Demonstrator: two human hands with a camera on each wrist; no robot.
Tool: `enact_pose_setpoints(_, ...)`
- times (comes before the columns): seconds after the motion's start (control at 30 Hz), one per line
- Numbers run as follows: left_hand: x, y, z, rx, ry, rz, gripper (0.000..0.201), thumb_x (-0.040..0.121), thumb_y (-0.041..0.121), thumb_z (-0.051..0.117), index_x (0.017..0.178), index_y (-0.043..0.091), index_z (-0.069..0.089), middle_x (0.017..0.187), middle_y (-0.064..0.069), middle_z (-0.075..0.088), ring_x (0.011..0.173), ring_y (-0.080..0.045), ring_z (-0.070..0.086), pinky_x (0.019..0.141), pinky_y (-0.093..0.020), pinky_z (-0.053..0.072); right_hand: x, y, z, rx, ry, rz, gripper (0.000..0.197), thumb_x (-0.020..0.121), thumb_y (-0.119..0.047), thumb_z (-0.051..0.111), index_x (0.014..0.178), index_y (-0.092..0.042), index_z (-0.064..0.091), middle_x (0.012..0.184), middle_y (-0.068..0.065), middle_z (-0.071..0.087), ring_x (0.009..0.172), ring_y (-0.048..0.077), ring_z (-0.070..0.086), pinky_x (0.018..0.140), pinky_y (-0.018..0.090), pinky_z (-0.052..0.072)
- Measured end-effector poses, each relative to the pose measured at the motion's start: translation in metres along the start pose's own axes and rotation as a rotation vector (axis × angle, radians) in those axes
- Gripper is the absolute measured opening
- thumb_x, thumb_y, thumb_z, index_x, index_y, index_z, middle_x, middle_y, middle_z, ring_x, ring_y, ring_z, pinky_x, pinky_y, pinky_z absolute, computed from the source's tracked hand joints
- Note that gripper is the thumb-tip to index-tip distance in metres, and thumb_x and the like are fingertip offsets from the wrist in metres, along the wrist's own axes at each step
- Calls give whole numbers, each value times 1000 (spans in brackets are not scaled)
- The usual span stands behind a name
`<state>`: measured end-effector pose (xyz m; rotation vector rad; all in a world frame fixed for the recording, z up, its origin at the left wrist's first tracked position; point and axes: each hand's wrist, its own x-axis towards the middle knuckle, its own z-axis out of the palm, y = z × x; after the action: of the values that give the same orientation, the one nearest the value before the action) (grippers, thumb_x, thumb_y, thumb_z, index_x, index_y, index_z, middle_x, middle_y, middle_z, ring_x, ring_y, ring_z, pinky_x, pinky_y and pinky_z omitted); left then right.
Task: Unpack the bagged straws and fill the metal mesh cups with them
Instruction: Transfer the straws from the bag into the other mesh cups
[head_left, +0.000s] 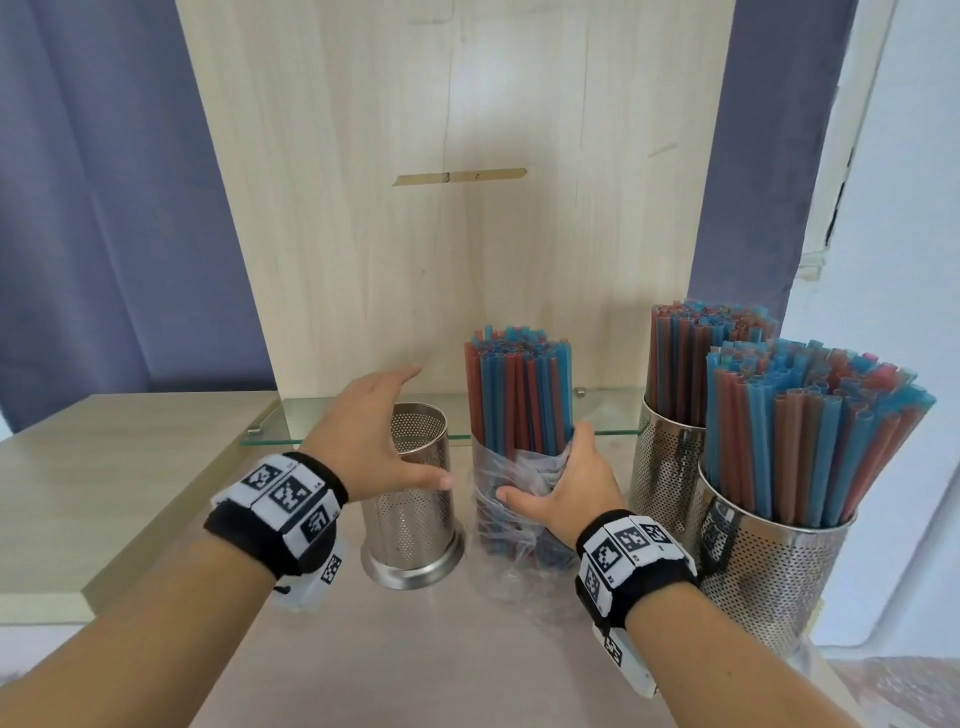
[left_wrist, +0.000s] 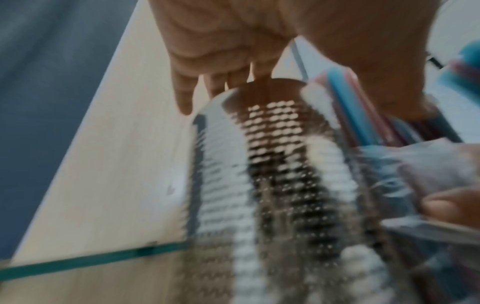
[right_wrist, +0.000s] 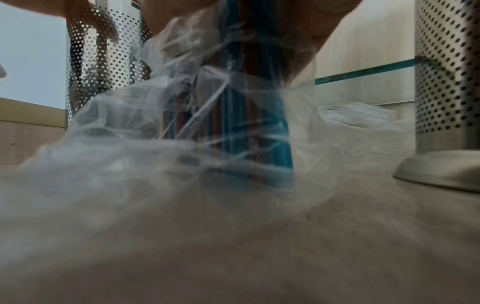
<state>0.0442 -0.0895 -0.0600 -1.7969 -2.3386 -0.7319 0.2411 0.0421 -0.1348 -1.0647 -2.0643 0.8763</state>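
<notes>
Wood counter (head_left: 426, 649) | left hand (head_left: 363, 431) spread around empty cup (head_left: 415, 499) | right hand (head_left: 563, 488) grips bagged straws (head_left: 519, 395) | risk: loose bag slips, bundle topples.

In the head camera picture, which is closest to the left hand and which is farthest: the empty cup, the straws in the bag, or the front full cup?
From the left hand:
1. The empty cup, right under its fingers and thumb.
2. The bagged straws, next to that cup in the middle, gripped by the right hand.
3. The front full cup, far off on the right.
</notes>
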Motion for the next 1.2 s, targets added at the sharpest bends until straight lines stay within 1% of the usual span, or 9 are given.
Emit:
enact_pose_setpoints(0.07, -9, 13, 4, -61, 178, 102, 113, 56, 84, 63, 147, 24, 34, 145, 4, 44, 133, -11, 38, 112, -33, 33, 0, -1, 0, -5, 2, -4, 106, 61, -43, 90, 141, -14, 26, 120, 2, 57, 112, 20, 56, 95, 31, 49)
enact_pose_setpoints(0.17, -8, 48, 15, -240, 308, 79, 86, 80, 57, 69, 148, 19, 33, 143, 4, 46, 127, -7, 44, 108, -34, 41, -2, -3, 0, -15, 6, -21, 103, 62, -41, 90, 138, -13, 27, 112, -1, 55, 106, 18, 56, 84, 25, 44)
enact_pose_setpoints(0.3, 14, 68, 21, -412, 204, -146, 84, 85, 45, 70, 150, 13, 27, 145, -2, 47, 131, -17, 46, 108, -34, 39, -5, -5, -1, -6, 9, -23, 109, 61, -40, 91, 143, -12, 24, 121, 1, 54, 112, 18, 54, 91, 27, 46)
enact_pose_setpoints(0.4, 25, 69, 21, -419, 172, -140, 58, 88, 40, 66, 135, 12, 44, 127, -1, 58, 118, -19, 54, 98, -33, 44, -6, -5, -1, 13, 8, -14, 116, 59, -41, 92, 146, -13, 20, 130, 4, 52, 120, 21, 52, 99, 30, 46)
enact_pose_setpoints(0.57, 32, 77, 17, -520, 156, -91, 9, 94, 26, 59, 100, 26, 53, 100, 5, 63, 99, -18, 61, 93, -36, 50, -4, -2, -1, 54, 30, -14, 106, 56, -40, 93, 135, -17, 26, 113, -1, 58, 106, 17, 58, 89, 27, 49)
enact_pose_setpoints(0.67, 37, 80, 16, -623, 176, -103, 17, 95, 21, 58, 86, 34, 54, 87, 8, 64, 90, -18, 64, 85, -33, 52, -5, -3, -2, 71, 23, -11, 104, 59, -38, 93, 134, -17, 24, 112, -2, 55, 105, 15, 55, 87, 24, 45)
enact_pose_setpoints(0.8, 50, 88, 14, -745, 268, -160, 7, 95, 26, 58, 101, 24, 61, 93, 10, 64, 85, -8, 61, 78, -24, 44, -4, -3, -4, 86, 13, 5, 109, 61, -37, 92, 139, -19, 19, 125, 5, 55, 116, 20, 54, 96, 29, 46)
enact_pose_setpoints(1.0, 67, 96, -1, -722, 335, -100, 29, 92, 26, 58, 65, 19, 49, 54, 7, 44, 51, -12, 41, 55, -24, 35, -2, -3, -5, 105, -1, 27, 108, 63, -37, 91, 140, -19, 19, 135, 9, 53, 124, 23, 52, 105, 36, 45)
enact_pose_setpoints(1.2, 79, 107, -36, -727, 364, -123, 26, 97, 28, 54, 73, 21, 49, 63, 6, 45, 56, -8, 43, 49, -16, 37, -3, -3, -7, 107, -17, 30, 107, 65, -35, 90, 143, -16, 19, 139, 9, 50, 127, 23, 49, 103, 30, 40)
